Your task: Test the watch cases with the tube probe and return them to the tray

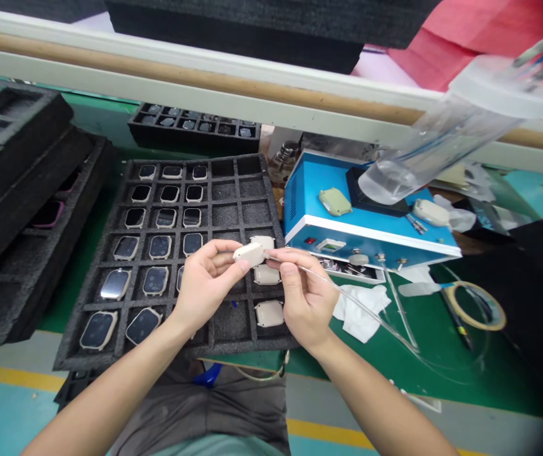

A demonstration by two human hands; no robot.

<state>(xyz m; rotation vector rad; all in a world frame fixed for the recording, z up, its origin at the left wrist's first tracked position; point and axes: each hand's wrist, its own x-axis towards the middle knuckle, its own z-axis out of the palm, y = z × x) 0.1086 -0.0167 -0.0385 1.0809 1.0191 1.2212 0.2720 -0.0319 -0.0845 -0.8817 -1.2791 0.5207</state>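
Above the black foam tray (226, 215), my left hand (207, 278) pinches a cream smartwatch case (249, 254) between thumb and fingers. My right hand (307, 294) is closed round a thin clear tube (321, 277), whose narrow tip meets or nearly meets the right edge of the case. The tube runs down to the right over the green table. Several cream watch cases (269, 313) lie back-up in the tray's right column, partly under my hands. Smartwatches (99, 330) with dark screens up fill the left columns.
A blue machine (371, 231) stands right of the tray, bearing a green watch case (335, 201) and a tilted clear cylinder (447, 133). White tissue (364, 310) and a tape roll (478, 306) lie beside it. Foam trays (19, 209) are stacked left. A shelf edge (252, 85) crosses above.
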